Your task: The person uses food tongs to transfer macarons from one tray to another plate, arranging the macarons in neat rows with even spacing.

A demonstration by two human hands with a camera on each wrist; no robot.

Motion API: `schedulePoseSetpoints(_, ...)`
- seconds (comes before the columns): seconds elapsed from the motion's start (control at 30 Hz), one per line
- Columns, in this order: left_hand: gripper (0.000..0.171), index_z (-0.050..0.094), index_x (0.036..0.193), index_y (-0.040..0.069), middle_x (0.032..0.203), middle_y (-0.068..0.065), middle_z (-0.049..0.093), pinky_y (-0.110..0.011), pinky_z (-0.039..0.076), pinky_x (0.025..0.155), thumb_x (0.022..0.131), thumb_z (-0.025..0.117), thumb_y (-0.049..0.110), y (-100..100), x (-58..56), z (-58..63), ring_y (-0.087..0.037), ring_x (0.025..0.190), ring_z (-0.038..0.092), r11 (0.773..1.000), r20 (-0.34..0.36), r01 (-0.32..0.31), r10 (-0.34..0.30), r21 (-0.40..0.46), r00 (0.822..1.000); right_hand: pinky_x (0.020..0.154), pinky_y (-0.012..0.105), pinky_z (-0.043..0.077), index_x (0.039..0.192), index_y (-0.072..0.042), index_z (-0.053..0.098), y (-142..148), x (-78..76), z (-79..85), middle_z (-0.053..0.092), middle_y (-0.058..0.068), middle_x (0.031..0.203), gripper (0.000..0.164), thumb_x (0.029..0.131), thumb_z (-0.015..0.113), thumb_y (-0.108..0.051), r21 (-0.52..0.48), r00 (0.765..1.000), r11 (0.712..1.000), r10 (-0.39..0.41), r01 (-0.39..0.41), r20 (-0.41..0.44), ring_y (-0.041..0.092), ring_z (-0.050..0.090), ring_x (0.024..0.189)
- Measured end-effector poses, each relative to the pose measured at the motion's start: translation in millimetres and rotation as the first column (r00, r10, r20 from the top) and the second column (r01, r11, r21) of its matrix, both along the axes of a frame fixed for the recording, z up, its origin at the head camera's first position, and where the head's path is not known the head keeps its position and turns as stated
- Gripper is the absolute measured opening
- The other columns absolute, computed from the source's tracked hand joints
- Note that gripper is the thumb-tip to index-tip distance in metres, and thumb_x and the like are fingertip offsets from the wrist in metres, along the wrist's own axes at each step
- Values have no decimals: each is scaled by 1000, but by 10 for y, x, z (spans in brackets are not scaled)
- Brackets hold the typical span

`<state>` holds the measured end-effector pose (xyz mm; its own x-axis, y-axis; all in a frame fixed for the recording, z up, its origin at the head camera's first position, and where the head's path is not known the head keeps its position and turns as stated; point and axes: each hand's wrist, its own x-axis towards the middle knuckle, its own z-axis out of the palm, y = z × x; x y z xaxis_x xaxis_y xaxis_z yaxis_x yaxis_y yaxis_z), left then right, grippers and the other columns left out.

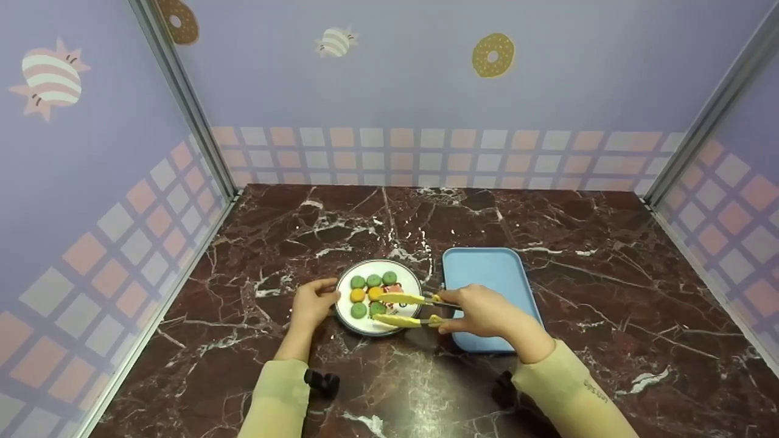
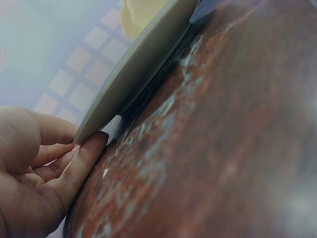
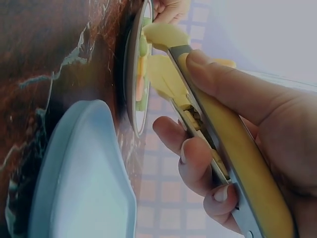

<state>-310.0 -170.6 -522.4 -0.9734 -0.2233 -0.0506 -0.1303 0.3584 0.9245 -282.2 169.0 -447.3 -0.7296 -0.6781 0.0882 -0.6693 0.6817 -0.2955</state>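
Observation:
A white plate [image 1: 366, 267] with a dark rim lies on the table, holding several round green pieces [image 1: 373, 280] and two yellow ones [image 1: 357, 295]. At its left side my left hand [image 1: 311, 307] pinches the rim, thumb and fingers on either side of the edge in the left wrist view. My right hand [image 1: 484, 311] grips yellow-headed metal tongs [image 3: 233, 139] from the right. Their two heads are spread apart over the plate's lower right part, above a green piece and a yellow piece. Whether they touch any piece, I cannot tell.
A light blue tray [image 1: 487, 267] lies right of the plate, partly beneath my right hand and forearm. The table [image 1: 389, 213] is dark red marble with white veins. Patterned purple walls [image 1: 395, 91] enclose it at the back and both sides.

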Motion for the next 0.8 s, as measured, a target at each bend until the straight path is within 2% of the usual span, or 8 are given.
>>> schedulePoseSetpoints(0.2, 36, 69, 126, -7, 119, -29, 71, -29, 64, 66, 91, 69, 2, -5, 4, 1, -25, 94, 73, 1000, -4, -7, 7, -6, 1000, 66, 35, 53, 125, -7, 70, 143, 100, 39, 78, 5, 99, 50, 85, 84, -33, -10, 1000, 1000, 5, -5, 26, 21, 68, 78)
schedulePoseSetpoints(0.37, 37, 68, 127, -8, 121, -30, 70, -30, 65, 68, 91, 69, 3, -16, -1, -8, -29, 97, 73, 1000, -6, 2, -2, 2, 1000, 67, 35, 56, 126, -6, 70, 297, 167, 60, 77, 2, 97, 50, 86, 83, -34, -20, 1000, 1000, 2, -2, 25, 23, 71, 80)
schedulePoseSetpoints(0.47, 37, 69, 126, -5, 120, -27, 72, -34, 64, 76, 91, 70, 5, -27, -2, -11, -33, 102, 73, 999, -11, 5, -6, -50, 1000, 66, 34, 55, 124, -6, 71, 399, 197, 77, 76, 2, 94, 48, 86, 83, -33, -35, 1000, 999, 4, -3, 13, 19, 69, 77)
schedulePoseSetpoints(0.6, 36, 71, 125, -3, 119, -25, 73, -40, 61, 90, 91, 71, 8, -34, -3, -14, -37, 108, 72, 993, -24, 9, -12, -121, 1000, 69, 38, 57, 124, -7, 71, 536, 244, 97, 77, 4, 98, 47, 86, 83, -33, -43, 1000, 999, -20, 19, -4, 21, 71, 81)
schedulePoseSetpoints(0.7, 37, 70, 126, -3, 120, -25, 73, -44, 60, 94, 91, 70, 8, -31, -6, -16, -38, 109, 71, 993, -22, 14, -16, -117, 1000, 73, 42, 59, 125, -7, 71, 630, 277, 102, 78, 7, 104, 49, 85, 83, -34, -44, 999, 998, -51, 50, -8, 26, 74, 87)
schedulePoseSetpoints(0.8, 36, 70, 127, -3, 121, -25, 73, -43, 60, 94, 92, 70, 8, -29, -9, -14, -38, 110, 71, 993, -18, 13, -15, -113, 1000, 73, 42, 59, 125, -9, 71, 713, 306, 113, 78, 7, 106, 49, 85, 83, -34, -40, 997, 996, -81, 81, 4, 26, 74, 88)
